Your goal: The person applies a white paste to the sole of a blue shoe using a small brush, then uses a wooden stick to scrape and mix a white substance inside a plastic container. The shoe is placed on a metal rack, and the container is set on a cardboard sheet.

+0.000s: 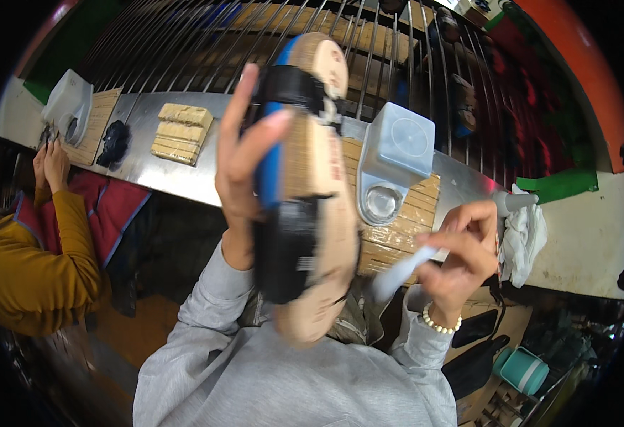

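My left hand grips a shoe last from its left side and holds it up lengthwise before my chest. Its beige sole face is turned right; a blue side and wide black straps wrapped around it also show. In my right hand, pinched between thumb and fingers, is a slim white brush-like tool, smeared by motion. The tool is apart from the last. Between my hands, farther off, stands a translucent plastic dispenser with a round cup at its front, resting on a taped brown board.
A metal bench runs across, with a rack of metal bars behind it. A taped block lies left, a white cloth right. At far left a co-worker in a mustard sleeve works by another dispenser.
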`<action>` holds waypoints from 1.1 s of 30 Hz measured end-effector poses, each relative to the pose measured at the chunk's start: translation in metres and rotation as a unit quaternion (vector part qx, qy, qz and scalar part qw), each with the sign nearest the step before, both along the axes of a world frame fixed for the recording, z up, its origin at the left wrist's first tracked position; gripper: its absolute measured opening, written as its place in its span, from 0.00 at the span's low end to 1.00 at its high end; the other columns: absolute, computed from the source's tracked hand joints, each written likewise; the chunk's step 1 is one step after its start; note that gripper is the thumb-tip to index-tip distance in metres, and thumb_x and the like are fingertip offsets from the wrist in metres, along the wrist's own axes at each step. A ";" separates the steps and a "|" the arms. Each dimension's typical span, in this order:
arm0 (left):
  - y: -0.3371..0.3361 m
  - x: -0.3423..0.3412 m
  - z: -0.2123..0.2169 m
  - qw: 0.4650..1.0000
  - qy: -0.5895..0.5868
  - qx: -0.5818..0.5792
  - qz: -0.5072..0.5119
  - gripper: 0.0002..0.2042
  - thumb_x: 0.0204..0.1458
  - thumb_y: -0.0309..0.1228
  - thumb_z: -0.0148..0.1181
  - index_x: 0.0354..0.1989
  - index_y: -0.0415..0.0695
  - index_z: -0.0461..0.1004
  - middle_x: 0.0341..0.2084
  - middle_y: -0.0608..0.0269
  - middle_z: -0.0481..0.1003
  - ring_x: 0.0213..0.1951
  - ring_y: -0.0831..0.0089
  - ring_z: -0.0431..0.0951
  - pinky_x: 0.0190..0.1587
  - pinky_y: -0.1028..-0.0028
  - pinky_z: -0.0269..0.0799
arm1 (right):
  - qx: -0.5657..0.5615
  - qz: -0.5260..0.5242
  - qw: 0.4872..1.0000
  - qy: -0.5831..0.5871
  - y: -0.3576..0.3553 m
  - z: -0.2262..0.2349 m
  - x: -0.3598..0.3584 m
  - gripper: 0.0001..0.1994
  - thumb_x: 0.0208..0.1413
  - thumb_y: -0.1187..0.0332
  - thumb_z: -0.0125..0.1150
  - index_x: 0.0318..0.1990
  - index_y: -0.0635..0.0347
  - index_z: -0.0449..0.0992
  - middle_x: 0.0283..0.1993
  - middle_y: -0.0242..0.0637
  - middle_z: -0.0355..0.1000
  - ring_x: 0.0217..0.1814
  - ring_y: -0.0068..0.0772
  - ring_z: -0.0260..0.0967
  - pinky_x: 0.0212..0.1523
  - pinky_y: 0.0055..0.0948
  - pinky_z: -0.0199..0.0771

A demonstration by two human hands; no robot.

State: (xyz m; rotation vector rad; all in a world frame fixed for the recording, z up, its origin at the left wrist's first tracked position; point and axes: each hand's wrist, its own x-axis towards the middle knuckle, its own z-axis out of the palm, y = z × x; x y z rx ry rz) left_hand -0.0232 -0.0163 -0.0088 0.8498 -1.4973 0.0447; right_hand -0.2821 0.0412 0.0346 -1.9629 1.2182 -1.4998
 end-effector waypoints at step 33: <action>0.007 0.016 0.006 0.981 -0.134 0.018 0.139 0.30 0.43 0.30 0.72 0.58 0.35 0.75 0.53 0.46 0.79 0.56 0.49 0.80 0.62 0.50 0.70 | 0.094 0.023 0.986 -0.134 0.011 -0.022 0.037 0.19 0.35 0.67 0.81 0.40 0.54 0.89 0.37 0.28 0.60 0.40 0.26 0.59 0.42 0.27 0.61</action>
